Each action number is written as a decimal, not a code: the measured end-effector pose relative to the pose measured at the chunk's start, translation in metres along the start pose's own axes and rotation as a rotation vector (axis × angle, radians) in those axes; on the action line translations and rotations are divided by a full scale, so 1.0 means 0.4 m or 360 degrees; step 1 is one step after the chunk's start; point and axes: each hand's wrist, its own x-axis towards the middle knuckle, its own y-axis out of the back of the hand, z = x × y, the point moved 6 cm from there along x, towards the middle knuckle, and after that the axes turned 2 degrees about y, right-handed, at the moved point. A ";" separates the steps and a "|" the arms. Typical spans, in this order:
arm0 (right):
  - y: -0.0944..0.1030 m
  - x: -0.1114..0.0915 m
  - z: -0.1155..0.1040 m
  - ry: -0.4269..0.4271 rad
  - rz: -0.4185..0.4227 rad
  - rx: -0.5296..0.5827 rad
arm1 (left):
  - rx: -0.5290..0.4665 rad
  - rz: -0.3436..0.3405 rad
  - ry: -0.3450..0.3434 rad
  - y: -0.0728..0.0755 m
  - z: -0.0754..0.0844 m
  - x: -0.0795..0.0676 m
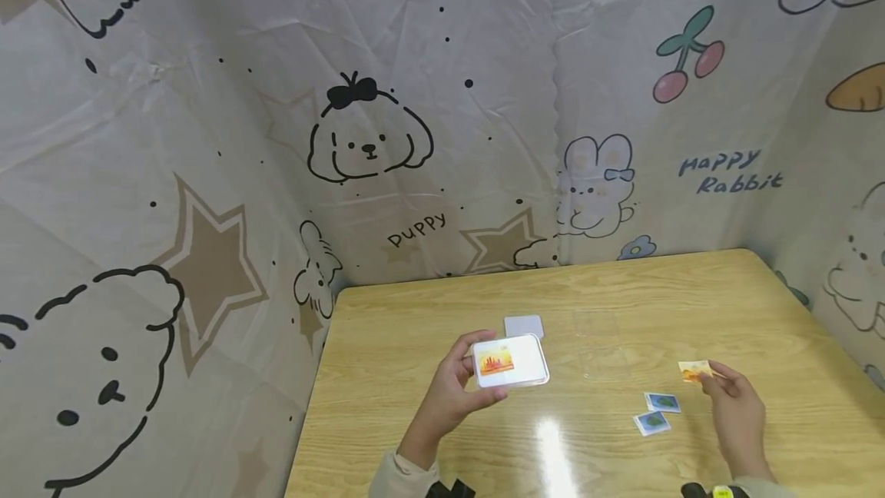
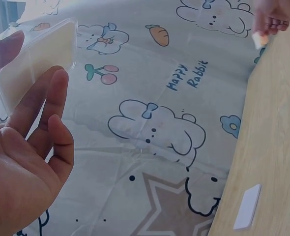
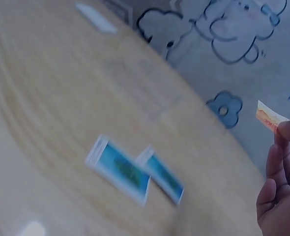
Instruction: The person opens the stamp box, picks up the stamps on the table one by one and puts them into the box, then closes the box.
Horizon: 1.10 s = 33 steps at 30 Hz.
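My left hand (image 1: 449, 394) grips a shallow clear plastic case (image 1: 531, 361) by its left end, thumb along the near edge and fingers behind. Its face is white, and a small orange picture card (image 1: 496, 360) lies on the left part of it. From the left wrist side the case shows a pale, plain underside (image 2: 44, 56). Over the table's right part, my right hand (image 1: 741, 413) pinches another small orange picture card (image 3: 268, 118) between thumb and fingertips. Close to that hand, two small blue picture cards (image 1: 662, 403) with white borders lie on the table.
A flat white rectangular piece (image 1: 523, 325) lies on the wooden table (image 1: 415, 306) behind the case. Faint clear plastic pieces (image 1: 600, 360) rest to its right. A printed cloth (image 1: 484, 121) hangs along the back and sides of the table.
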 end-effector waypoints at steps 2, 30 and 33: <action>-0.004 -0.005 -0.030 0.0034 0.0015 0.0057 | -0.0007 0.0004 0.0003 0.000 0.000 0.001; -0.034 -0.086 -0.335 0.0287 -0.0038 0.1040 | -0.0013 -0.0014 0.0024 -0.011 0.002 0.001; -0.046 -0.104 -0.369 0.0367 -0.0080 0.1052 | -0.0022 -0.0011 0.0052 -0.014 0.002 0.000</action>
